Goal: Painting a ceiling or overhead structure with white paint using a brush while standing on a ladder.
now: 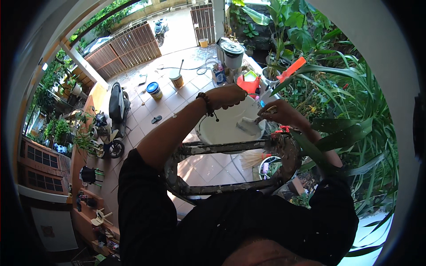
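A large bucket [218, 125] of white paint stands in front of me, just beyond a paint-spattered ladder top [230, 189]. My left hand [227, 97] is over the bucket's far side, its fingers curled closed; what they hold, if anything, is hidden. At the bucket's right side, my right hand [278, 113] grips a wide paintbrush [249, 127]. The brush's bristles are whitened and tilt down inside the bucket. Whether they touch the paint I cannot tell.
On the tiled floor below are a blue-lidded paint pail [154, 90], another pail [176, 80] with a stick in it and slippers [156, 119]. Motorbikes [116, 108] stand to the left. Long-leaved plants [355, 124] crowd my right arm. A broom [254, 158] shows through the ladder frame.
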